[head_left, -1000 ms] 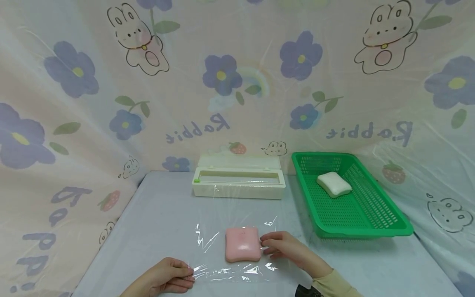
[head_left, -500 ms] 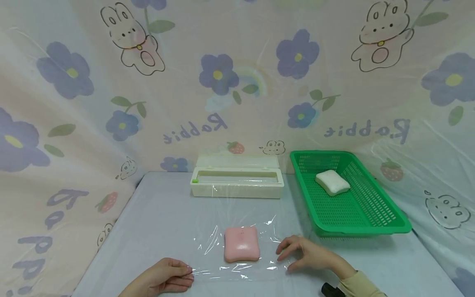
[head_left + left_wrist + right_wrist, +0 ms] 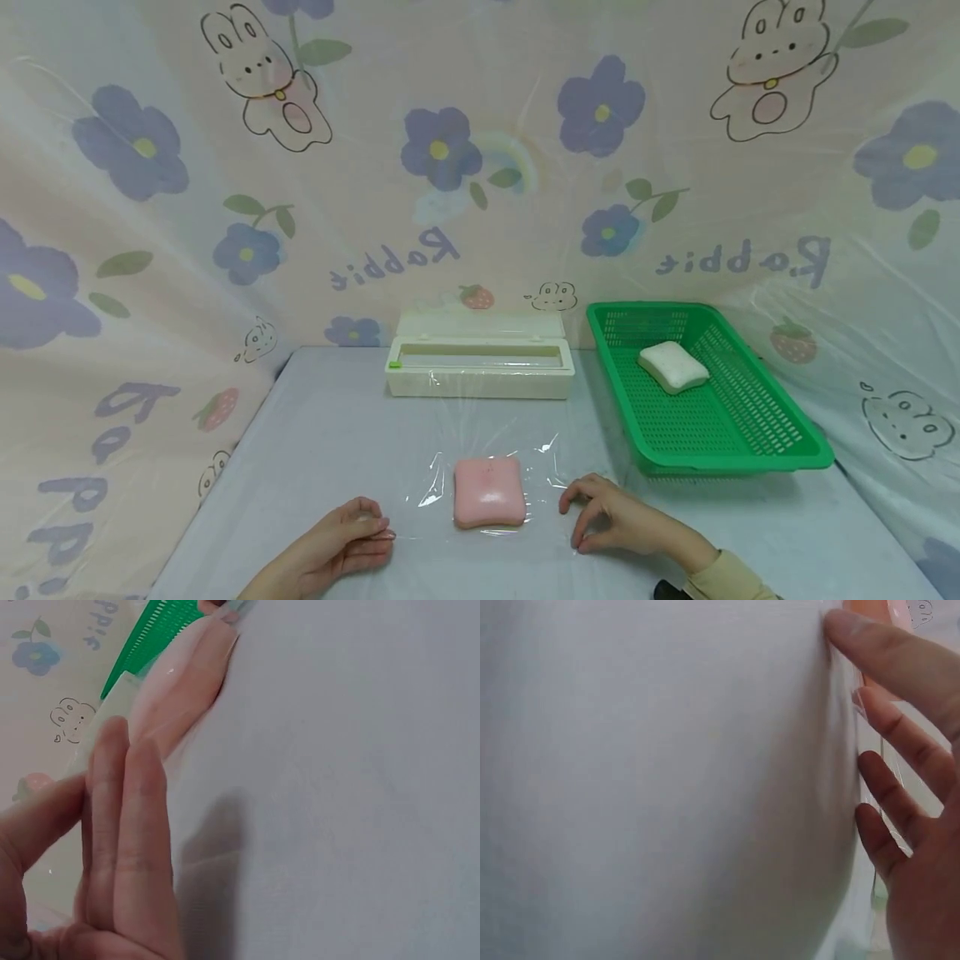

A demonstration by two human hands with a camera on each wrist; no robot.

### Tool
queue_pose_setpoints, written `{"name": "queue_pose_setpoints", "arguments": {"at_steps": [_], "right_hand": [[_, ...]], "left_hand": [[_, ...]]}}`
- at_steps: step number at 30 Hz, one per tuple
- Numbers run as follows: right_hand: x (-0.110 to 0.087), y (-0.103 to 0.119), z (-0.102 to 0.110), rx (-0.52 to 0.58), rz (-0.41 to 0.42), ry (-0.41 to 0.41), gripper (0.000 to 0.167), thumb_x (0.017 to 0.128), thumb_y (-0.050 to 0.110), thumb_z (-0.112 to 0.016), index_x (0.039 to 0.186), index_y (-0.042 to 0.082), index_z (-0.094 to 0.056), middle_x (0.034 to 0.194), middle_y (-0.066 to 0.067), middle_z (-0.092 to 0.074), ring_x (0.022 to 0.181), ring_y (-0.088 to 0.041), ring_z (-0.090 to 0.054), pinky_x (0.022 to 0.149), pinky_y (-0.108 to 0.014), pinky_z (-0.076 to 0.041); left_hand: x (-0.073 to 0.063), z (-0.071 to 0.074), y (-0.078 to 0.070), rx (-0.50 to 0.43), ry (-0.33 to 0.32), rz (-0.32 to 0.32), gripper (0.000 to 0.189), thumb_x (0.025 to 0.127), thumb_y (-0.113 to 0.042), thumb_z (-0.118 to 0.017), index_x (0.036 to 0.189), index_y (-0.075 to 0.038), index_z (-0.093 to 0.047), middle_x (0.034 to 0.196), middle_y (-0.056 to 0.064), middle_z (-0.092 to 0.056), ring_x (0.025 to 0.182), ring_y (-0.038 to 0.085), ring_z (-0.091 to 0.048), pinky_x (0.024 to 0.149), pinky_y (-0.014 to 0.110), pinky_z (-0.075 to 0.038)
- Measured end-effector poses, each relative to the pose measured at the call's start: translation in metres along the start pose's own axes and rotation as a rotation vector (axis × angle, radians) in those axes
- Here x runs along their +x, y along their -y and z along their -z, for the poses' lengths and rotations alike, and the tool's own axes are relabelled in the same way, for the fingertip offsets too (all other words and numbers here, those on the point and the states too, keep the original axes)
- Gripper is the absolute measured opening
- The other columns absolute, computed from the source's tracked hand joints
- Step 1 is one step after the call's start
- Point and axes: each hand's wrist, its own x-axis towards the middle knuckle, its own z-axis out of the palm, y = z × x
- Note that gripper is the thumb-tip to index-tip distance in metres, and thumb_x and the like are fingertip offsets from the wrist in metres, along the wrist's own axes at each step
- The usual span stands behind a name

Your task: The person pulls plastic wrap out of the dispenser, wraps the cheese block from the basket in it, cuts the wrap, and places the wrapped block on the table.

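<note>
A sheet of clear cling film (image 3: 427, 483) stretches from its white box towards me, seen mainly by its glints. A pink, square-sided soap bar (image 3: 490, 492) lies in the middle of the film's area. My left hand (image 3: 341, 542) pinches the near left part of the film between thumb and fingers; in the left wrist view the other fingers are nearly straight. On the right, my right hand (image 3: 626, 521) has thumb and index fingertips together at the film's near right edge, with the other fingers spread in the right wrist view. The index finger is largely hidden there.
The white cling film box (image 3: 480, 383) stands at the back with its lid up and a green slider (image 3: 395, 364) at its left end. A green basket (image 3: 738, 462) at the right holds a white soap bar (image 3: 672, 367). A patterned curtain hangs behind.
My right hand has moved away from the pink soap to the right and closed thumb and index at the film's edge. My left hand has risen slightly, still pinching the film.
</note>
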Motion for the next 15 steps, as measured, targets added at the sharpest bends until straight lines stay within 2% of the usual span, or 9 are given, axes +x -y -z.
{"name": "queue_pose_setpoints", "arguments": {"at_steps": [4, 9, 12, 15], "right_hand": [[0.0, 0.001, 0.002, 0.031, -0.021, -0.004, 0.006, 0.081, 0.023, -0.078, 0.083, 0.025, -0.073, 0.108, 0.005, -0.061, 0.105, -0.016, -0.049, 0.091, -0.03, -0.041], [-0.003, -0.004, 0.003, 0.134, -0.002, -0.013, 0.007, 0.091, 0.011, -0.066, 0.096, 0.016, -0.064, 0.107, 0.0, -0.063, 0.102, -0.015, -0.054, 0.087, -0.027, -0.045], [-0.002, -0.007, 0.003, 0.236, -0.04, -0.02, 0.008, 0.096, 0.008, -0.057, 0.102, 0.013, -0.059, 0.108, -0.004, -0.064, 0.1, -0.017, -0.057, 0.086, -0.026, -0.047], [0.002, -0.006, 0.005, 0.329, -0.114, -0.021, 0.007, 0.099, 0.009, -0.052, 0.103, 0.009, -0.057, 0.108, -0.008, -0.064, 0.1, -0.02, -0.059, 0.087, -0.026, -0.049]], "left_hand": [[0.002, 0.0, -0.001, -0.003, 0.023, -0.031, 0.023, 0.095, -0.013, -0.06, 0.115, -0.007, -0.051, 0.093, 0.01, -0.069, 0.087, 0.02, -0.069, 0.083, 0.038, -0.055], [0.007, 0.004, -0.003, -0.013, 0.053, -0.04, 0.03, 0.095, -0.011, -0.06, 0.12, 0.005, -0.059, 0.098, 0.013, -0.07, 0.091, 0.021, -0.068, 0.088, 0.038, -0.053], [0.009, 0.008, -0.005, -0.007, 0.09, -0.054, 0.031, 0.095, -0.009, -0.059, 0.119, 0.011, -0.058, 0.105, 0.018, -0.068, 0.098, 0.022, -0.066, 0.091, 0.038, -0.05], [0.012, 0.011, -0.008, 0.07, 0.102, -0.082, 0.033, 0.092, -0.004, -0.063, 0.12, 0.013, -0.057, 0.109, 0.02, -0.066, 0.101, 0.023, -0.065, 0.091, 0.037, -0.051]]}}
